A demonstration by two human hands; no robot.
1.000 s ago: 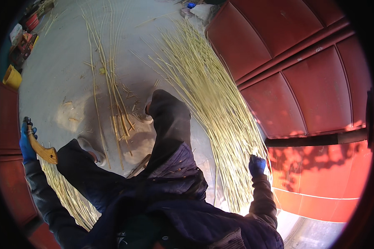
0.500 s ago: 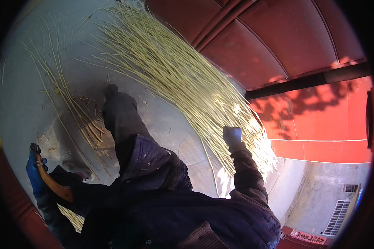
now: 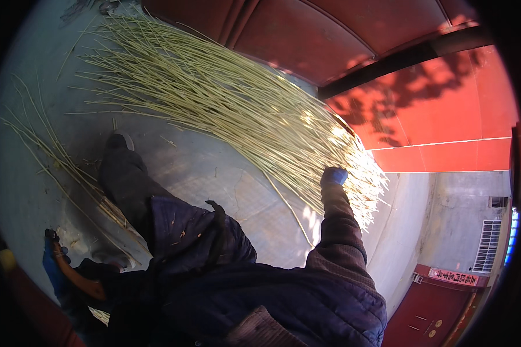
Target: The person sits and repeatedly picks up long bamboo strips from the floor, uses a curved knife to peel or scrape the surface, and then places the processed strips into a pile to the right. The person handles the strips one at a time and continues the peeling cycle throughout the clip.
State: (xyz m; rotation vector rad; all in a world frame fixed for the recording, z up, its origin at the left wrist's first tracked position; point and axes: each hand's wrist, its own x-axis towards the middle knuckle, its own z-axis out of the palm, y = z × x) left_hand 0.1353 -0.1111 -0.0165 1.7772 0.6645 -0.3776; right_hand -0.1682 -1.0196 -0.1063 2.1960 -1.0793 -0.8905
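My right hand [image 3: 334, 175], in a blue glove, is at the butt end of a long heap of pale yellow-green stalks [image 3: 214, 104]. Its fingers look curled against the stalks; what they hold, if anything, is hidden. Low on the left, my gloved left hand [image 3: 53, 267] is closed around a tool with a curved wooden handle [image 3: 80, 281]. A small dark part of that tool shows at the top of the fist. Its full shape cannot be made out.
A smaller bunch of thin stalks [image 3: 69, 173] lies on the concrete floor [image 3: 214, 168] at the left, past my leg [image 3: 130, 179]. Dark red padded panels [image 3: 295, 34] and a bright red wall [image 3: 440, 110] border the heap. A dark red door [image 3: 425, 315] stands at the lower right.
My right hand has moved farther over the heap's butt end. The view has turned, bringing the heap lower and more of the red door into sight. My left hand keeps its hold on the wooden-handled tool.
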